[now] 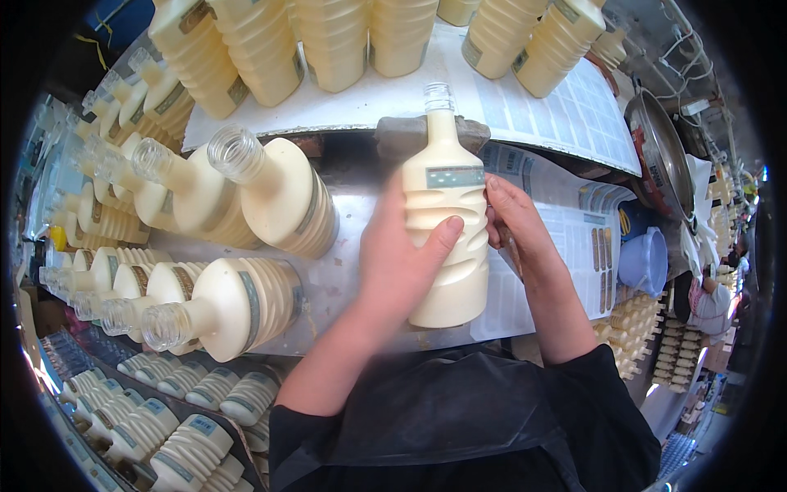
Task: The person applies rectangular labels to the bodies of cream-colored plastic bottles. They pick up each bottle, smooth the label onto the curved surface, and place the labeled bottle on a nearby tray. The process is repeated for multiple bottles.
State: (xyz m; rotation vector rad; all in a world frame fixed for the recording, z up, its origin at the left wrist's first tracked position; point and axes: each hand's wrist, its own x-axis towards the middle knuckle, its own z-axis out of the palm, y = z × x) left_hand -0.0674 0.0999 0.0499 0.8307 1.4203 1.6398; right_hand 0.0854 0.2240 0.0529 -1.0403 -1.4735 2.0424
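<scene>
A cream-coloured bottle [447,271] with a clear ridged glass neck and wavy grooves stands upright or slightly tilted before me. My left hand [402,254] is wrapped round its left side, the thumb across the front. A grey-blue patterned label [456,177] runs across the bottle's shoulder. At that label's right end, my right hand [518,217] has its thumb against the bottle and its fingers curled. A thin brownish edge shows below those fingers, too little to name. Behind the bottle's neck is a grey padded block [402,136].
Similar bottles [283,197] crowd the left side, and more bottles [336,49] line the raised white shelf [361,107]. Label sheets [545,246] lie at the right, near a blue bucket [643,261] and a round metal pan [660,152]. Finished-looking bottles [193,451] fill trays at lower left.
</scene>
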